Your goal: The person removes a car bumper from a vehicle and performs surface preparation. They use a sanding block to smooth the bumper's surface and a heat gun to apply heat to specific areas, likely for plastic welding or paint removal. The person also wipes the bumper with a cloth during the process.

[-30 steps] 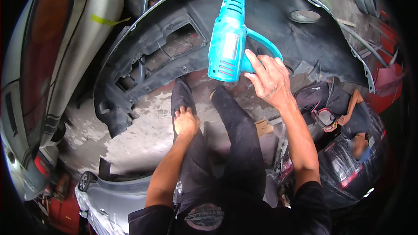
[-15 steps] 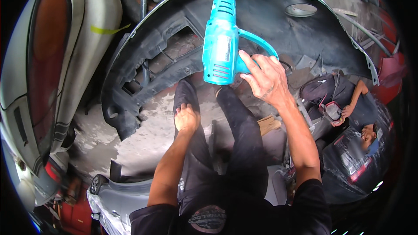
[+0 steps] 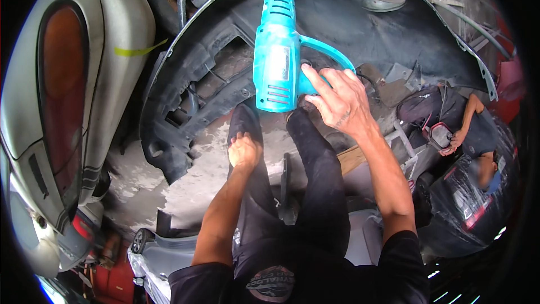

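Observation:
My right hand (image 3: 340,101) is closed round the handle of a turquoise heat gun (image 3: 275,56). The gun's metal nozzle points away from me, toward the far rim of a large black plastic car bumper (image 3: 337,17). That bumper curves around in front of my legs, with its inner side facing me; I cannot tell whether the nozzle touches it. My left hand (image 3: 245,149) lies over my left knee, its fingers loosely spread and holding nothing.
At the left stands a pale car body part with an orange and red tail light (image 3: 62,101). To the right sits another person (image 3: 475,141) holding a small dark-framed part (image 3: 440,135), beside a plastic-wrapped dark panel (image 3: 458,214). A grey part (image 3: 174,247) lies near my left arm.
The whole view has shifted a little, so the bumper and the other person appear slightly farther right. The heat gun, still in my right hand, sits slightly more to the left.

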A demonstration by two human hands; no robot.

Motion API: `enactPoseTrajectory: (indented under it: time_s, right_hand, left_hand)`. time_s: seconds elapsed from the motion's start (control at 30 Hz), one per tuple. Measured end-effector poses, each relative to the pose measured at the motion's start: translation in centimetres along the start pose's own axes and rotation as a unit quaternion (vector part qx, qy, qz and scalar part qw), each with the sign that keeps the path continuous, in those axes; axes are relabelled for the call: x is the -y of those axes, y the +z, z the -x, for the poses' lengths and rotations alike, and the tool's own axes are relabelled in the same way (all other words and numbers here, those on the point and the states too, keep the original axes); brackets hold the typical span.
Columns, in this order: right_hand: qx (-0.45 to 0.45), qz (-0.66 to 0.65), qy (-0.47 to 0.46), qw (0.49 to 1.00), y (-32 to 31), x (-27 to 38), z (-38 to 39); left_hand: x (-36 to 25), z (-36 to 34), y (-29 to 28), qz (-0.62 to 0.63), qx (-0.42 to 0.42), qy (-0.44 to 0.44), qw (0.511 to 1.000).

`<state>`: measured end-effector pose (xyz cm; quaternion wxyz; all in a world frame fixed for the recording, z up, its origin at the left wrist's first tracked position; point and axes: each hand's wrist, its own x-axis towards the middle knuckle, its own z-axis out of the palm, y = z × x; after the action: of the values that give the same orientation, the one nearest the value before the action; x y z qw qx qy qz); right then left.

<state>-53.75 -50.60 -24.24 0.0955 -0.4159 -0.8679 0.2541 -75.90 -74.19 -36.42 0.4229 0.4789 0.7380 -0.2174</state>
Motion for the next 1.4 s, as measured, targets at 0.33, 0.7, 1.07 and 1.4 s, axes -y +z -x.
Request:
enactPoseTrajectory:
  time_s: [0.33, 0.7, 1.07, 1.4]
  right_hand:
    - [-0.007, -0.005, -0.008, 1.0, -0.2, -0.4, 0.4]
    - [-0.009, -0.018, -0.005, 1.0, -0.2, -0.9, 0.4]
    - [-0.023, -0.033, -0.004, 0.999, -0.1, -1.0, 0.3]
    - [-0.017, -0.04, 0.001, 0.999, -0.5, -1.0, 0.2]
  left_hand:
    - [-0.1, -0.2, -0.9, -0.003, 0.015, -0.002, 1.0]
    - [-0.1, -0.3, -0.1, -0.016, 0.009, 0.003, 1.0]
    - [-0.3, -0.5, -0.1, -0.029, 0.007, 0.004, 1.0]
    - [-0.3, -0.6, 0.0, -0.026, 0.014, -0.003, 1.0]
